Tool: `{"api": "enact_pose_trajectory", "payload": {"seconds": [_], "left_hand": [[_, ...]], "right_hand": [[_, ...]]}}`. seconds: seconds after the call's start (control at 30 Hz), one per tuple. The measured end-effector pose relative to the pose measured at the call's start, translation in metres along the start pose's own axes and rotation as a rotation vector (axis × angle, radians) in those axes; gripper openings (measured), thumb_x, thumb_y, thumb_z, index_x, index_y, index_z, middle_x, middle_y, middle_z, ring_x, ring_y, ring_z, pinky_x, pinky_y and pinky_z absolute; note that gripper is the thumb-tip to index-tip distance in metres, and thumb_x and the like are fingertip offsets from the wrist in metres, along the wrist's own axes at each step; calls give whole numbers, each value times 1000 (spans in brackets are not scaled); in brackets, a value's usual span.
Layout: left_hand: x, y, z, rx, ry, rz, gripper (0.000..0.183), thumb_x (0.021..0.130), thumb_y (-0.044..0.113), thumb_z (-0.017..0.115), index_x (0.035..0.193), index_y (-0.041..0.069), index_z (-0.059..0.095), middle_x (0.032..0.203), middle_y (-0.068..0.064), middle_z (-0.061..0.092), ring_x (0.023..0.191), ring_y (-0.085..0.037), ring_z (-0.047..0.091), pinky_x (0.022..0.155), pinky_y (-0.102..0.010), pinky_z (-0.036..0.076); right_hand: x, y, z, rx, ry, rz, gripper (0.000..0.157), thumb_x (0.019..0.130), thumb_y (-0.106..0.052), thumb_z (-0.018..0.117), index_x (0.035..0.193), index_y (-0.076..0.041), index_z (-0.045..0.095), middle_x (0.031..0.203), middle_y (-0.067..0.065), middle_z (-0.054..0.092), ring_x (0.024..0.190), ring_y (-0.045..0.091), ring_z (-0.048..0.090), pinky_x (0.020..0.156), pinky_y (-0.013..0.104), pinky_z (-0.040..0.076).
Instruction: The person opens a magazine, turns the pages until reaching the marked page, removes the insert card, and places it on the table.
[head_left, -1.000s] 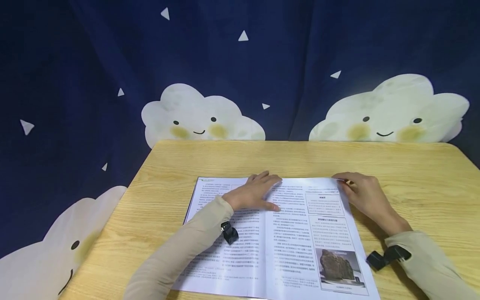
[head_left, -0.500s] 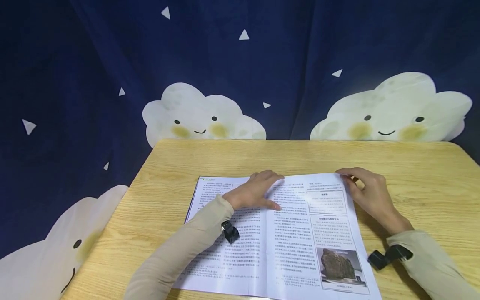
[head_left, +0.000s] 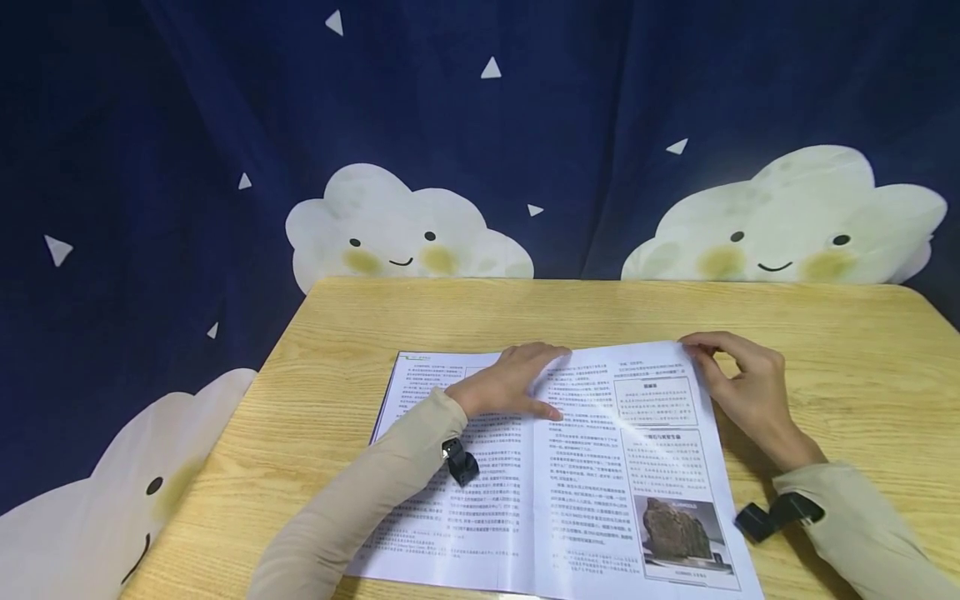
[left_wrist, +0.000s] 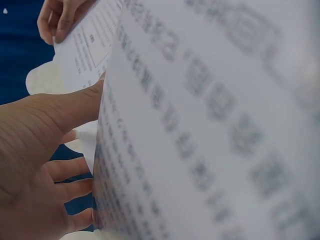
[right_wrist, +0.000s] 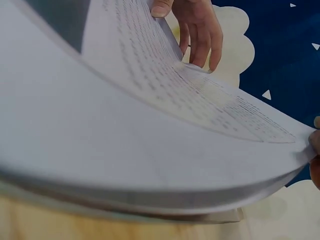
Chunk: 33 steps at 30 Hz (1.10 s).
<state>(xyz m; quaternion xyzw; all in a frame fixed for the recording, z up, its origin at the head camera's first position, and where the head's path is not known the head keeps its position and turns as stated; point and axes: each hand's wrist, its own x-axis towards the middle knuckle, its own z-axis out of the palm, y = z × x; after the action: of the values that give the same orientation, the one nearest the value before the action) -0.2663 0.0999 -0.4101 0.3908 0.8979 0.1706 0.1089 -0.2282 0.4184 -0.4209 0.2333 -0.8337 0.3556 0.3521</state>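
Fingers [head_left: 701, 350] of the right hand [head_left: 742, 387] pinch the far outer corner of the magazine's right-hand page [head_left: 637, 450], which bows upward off the magazine [head_left: 540, 475]; fingers of the left hand [head_left: 513, 383] lie nearly straight and flat across the magazine's centre fold, pressing it onto the wooden table [head_left: 825, 333]. The magazine lies open on the near half of the table, its near edge cut off by the frame. From the right wrist, the lifted sheet [right_wrist: 165, 125] arches over the pages beneath it. Risk, as a judgement: the thin glossy sheet could crease or tear at the pinched corner if pulled sharply, and more than one sheet might lift together; were the left hand to ease its pressure, the whole magazine could slide toward the right hand. Print is too small or blurred to read in every view. How many sheets the pinch holds cannot be told. Beyond the table hangs a dark blue curtain [head_left: 150, 167] with clouds.
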Motion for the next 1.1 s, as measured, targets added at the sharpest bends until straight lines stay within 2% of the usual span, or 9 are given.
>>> {"api": "enact_pose_trajectory", "payload": {"seconds": [0.1, 0.2, 0.3, 0.43, 0.67, 0.9, 1.1], "left_hand": [[0, -1, 0, -20, 29, 11, 98, 78, 46, 78, 153, 14, 23, 154, -7, 31, 142, -23, 26, 117, -40, 15], [-1, -1, 0, -33, 50, 20, 100, 77, 46, 79, 153, 13, 23, 151, -9, 34, 140, -23, 30, 117, -40, 18], [-1, -2, 0, -22, 61, 13, 99, 78, 46, 78, 153, 12, 23, 146, -9, 39, 136, -24, 35, 115, -39, 22], [-2, -1, 1, 0, 65, -3, 92, 83, 44, 75, 153, 12, 25, 141, -8, 43, 130, -23, 40, 112, -37, 27], [-2, 1, 0, 9, 44, -11, 79, 90, 43, 67, 153, 15, 28, 141, -7, 42, 130, -21, 40, 113, -37, 27], [-2, 0, 0, 0, 51, 23, 69, 93, 40, 64, 151, 18, 34, 140, -7, 44, 130, -23, 40, 113, -40, 26], [1, -1, 0, -42, 86, 71, 53, 98, 41, 55, 141, 11, 46, 140, -6, 48, 135, -21, 38, 115, -38, 24]], "right_hand": [[0, 0, 1, -11, 14, 6, 27, 77, 19, 66, 98, 3, 71, 89, 14, 70, 83, -4, 55, 77, 10, 42], [-1, 0, 2, -9, 17, 37, 23, 85, 10, 65, 106, 2, 69, 93, 14, 70, 86, -7, 54, 77, 10, 40], [-1, 0, 3, 7, 5, 74, 20, 94, 1, 58, 111, 1, 68, 97, 14, 71, 88, -11, 54, 77, 8, 39], [-1, 0, 2, 44, 2, 91, 24, 101, -4, 47, 110, 1, 68, 92, 13, 70, 82, -8, 57, 74, 8, 41], [0, 4, -1, 75, 25, 68, 30, 102, -3, 41, 105, 3, 70, 82, 6, 67, 74, 0, 59, 70, 9, 43], [-1, 5, -2, 67, -5, 71, 28, 102, -3, 42, 104, 3, 70, 85, 13, 69, 71, 0, 59, 67, 9, 42], [-2, 7, -3, 52, -48, 86, 26, 102, -5, 43, 103, 0, 69, 85, 10, 70, 68, 0, 60, 61, 10, 42]]}}
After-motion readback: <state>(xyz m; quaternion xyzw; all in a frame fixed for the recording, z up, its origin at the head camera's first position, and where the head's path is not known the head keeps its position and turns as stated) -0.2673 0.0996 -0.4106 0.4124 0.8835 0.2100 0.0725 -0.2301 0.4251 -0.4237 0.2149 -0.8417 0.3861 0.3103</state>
